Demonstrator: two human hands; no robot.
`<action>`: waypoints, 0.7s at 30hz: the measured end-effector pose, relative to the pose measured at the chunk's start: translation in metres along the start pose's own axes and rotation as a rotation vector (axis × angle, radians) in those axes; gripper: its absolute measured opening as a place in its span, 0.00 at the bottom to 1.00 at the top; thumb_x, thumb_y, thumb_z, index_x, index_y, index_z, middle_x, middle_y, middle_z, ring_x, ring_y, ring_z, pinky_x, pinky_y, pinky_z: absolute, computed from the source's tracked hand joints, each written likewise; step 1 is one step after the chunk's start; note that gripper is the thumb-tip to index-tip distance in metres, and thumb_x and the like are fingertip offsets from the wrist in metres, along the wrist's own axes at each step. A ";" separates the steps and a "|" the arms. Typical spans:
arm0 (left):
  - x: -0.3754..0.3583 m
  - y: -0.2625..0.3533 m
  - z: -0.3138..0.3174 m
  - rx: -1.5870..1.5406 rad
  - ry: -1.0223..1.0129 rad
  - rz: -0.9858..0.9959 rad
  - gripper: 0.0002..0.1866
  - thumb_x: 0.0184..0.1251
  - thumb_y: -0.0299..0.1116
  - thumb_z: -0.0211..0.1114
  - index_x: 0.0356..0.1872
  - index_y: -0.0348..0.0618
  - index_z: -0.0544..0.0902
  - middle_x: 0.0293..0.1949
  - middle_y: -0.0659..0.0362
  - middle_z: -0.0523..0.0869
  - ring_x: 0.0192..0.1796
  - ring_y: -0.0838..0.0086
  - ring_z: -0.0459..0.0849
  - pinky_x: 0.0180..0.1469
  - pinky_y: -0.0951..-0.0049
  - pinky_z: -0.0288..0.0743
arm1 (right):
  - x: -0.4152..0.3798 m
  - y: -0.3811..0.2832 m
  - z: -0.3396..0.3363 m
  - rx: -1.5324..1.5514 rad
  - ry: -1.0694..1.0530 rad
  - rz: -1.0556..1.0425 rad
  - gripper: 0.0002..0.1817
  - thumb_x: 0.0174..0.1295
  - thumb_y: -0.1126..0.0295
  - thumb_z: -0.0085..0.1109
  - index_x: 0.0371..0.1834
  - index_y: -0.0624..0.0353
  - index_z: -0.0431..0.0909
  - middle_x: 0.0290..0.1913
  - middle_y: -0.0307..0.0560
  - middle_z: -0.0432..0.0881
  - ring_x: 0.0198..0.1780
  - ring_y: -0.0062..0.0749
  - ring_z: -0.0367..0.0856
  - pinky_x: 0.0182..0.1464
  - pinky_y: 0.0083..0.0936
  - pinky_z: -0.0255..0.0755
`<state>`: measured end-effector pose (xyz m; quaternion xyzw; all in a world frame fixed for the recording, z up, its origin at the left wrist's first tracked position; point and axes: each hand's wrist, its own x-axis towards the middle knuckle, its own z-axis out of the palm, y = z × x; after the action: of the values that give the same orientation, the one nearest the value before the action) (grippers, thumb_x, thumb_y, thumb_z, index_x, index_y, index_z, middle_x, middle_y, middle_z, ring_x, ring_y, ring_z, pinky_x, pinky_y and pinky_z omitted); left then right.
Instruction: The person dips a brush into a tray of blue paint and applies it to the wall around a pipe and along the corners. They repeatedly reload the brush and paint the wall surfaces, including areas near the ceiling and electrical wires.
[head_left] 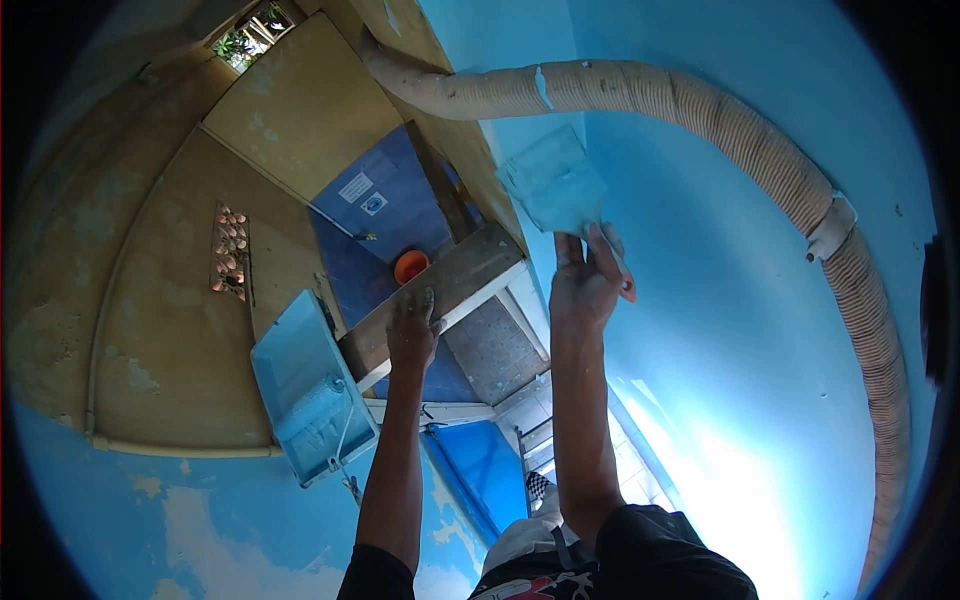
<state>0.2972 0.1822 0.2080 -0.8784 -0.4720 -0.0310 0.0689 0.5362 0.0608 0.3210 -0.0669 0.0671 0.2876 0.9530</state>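
Observation:
My right hand grips a wide, flat paintbrush, coated in light blue, with a red handle end showing below the fingers. The brush is raised against the blue wall, near the corner where the yellow wall begins. Lower and to the left, my left hand lies on the top of a brown ledge, fingers stretched out and paint-smudged, holding nothing. Left of that hand, a light blue paint tray sits tilted, and a paint roller covered in blue paint lies in it.
A thick corrugated hose runs along the blue wall, clamped by a bracket. Beyond the ledge, an orange bucket stands in a blue-walled recess near a tap. A bright blue panel and a ladder are below.

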 end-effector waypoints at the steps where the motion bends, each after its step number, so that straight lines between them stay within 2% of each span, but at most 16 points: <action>1: 0.000 0.000 0.000 0.005 -0.020 -0.007 0.35 0.64 0.48 0.68 0.72 0.57 0.69 0.69 0.45 0.70 0.69 0.46 0.71 0.66 0.48 0.69 | -0.009 -0.008 0.001 -0.031 0.036 -0.022 0.13 0.58 0.80 0.62 0.46 0.60 0.74 0.53 0.50 0.76 0.58 0.45 0.76 0.66 0.44 0.72; 3: 0.001 0.002 -0.003 0.003 -0.020 -0.019 0.35 0.64 0.48 0.68 0.72 0.57 0.69 0.69 0.45 0.70 0.69 0.46 0.71 0.66 0.48 0.69 | -0.015 -0.012 0.016 -0.060 0.072 -0.041 0.12 0.59 0.80 0.62 0.45 0.60 0.74 0.53 0.50 0.77 0.58 0.45 0.77 0.65 0.44 0.73; 6: -0.004 0.003 -0.003 -0.009 -0.034 -0.034 0.35 0.64 0.48 0.68 0.72 0.58 0.69 0.70 0.45 0.70 0.69 0.46 0.70 0.66 0.47 0.68 | 0.001 0.000 0.034 0.018 -0.102 -0.106 0.13 0.59 0.80 0.61 0.47 0.62 0.73 0.53 0.51 0.76 0.57 0.45 0.77 0.64 0.44 0.73; 10: -0.001 -0.001 0.005 -0.003 -0.025 -0.014 0.35 0.64 0.49 0.67 0.72 0.59 0.68 0.71 0.45 0.69 0.70 0.46 0.69 0.66 0.45 0.67 | 0.002 0.010 0.019 -0.070 -0.003 -0.122 0.18 0.58 0.80 0.62 0.51 0.64 0.71 0.51 0.53 0.77 0.55 0.46 0.78 0.62 0.44 0.73; 17: -0.001 0.003 -0.002 -0.011 -0.048 -0.043 0.35 0.65 0.49 0.66 0.73 0.59 0.67 0.71 0.46 0.68 0.70 0.44 0.69 0.66 0.44 0.67 | 0.006 -0.004 0.030 -0.091 -0.057 -0.206 0.20 0.59 0.78 0.63 0.54 0.65 0.69 0.50 0.54 0.77 0.53 0.46 0.80 0.60 0.42 0.74; 21: -0.003 0.001 0.003 -0.015 -0.039 -0.025 0.35 0.65 0.49 0.66 0.73 0.60 0.68 0.71 0.45 0.68 0.70 0.44 0.69 0.66 0.44 0.67 | -0.001 -0.004 -0.004 -0.150 -0.028 -0.098 0.18 0.60 0.78 0.62 0.52 0.66 0.70 0.52 0.56 0.77 0.54 0.45 0.80 0.59 0.40 0.76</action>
<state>0.2963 0.1798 0.2051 -0.8734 -0.4838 -0.0183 0.0527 0.5372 0.0562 0.3176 -0.1372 0.0285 0.2456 0.9592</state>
